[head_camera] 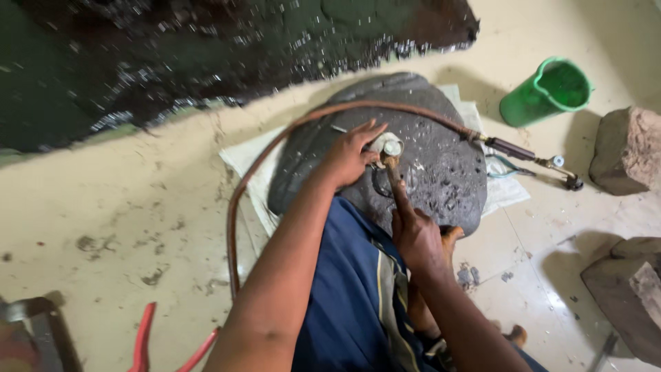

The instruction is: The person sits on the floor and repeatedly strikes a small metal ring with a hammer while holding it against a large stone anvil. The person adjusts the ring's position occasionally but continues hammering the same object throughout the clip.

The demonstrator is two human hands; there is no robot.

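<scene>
Overhead, a wet black patch (pixel 206 55) is spreading across the floor (pixel 124 207) from nine to one o'clock, glistening with droplets. Below it, at the centre, a big dark stone slab (pixel 441 172) is lying on a white cloth (pixel 248 162), its pitted top sprinkled with pale flecks. A brown hose (pixel 237 200) is curving from seven o'clock up over the slab's far edge and running to a brass torch (pixel 544 160) that is resting on the floor at three o'clock. The person's blue garment (pixel 351 296) is filling six o'clock, just under the slab's near edge.

At two o'clock a green jug (pixel 547 93) is lying tilted, mouth facing up and right. Rough stones are sitting well apart from the slab: one (pixel 630 148) at three o'clock, another (pixel 626 296) at four. Red handles (pixel 144 337) are poking in at seven o'clock, next to a dark metal piece (pixel 27 324) at eight.

The left hand (pixel 351 155) is reaching onto the slab, fingers spread and half curled, thumb and forefinger pinching a small whitish lump (pixel 387 146) at the centre of the stone. The right hand (pixel 416 234) is coming from five o'clock, closed around a thin brown stick (pixel 394 176), with its forefinger lying along it; the stick's tip is touching the lump from below. A dark ring mark (pixel 380 184) is showing on the slab just beside the stick, toward seven o'clock of the lump
</scene>
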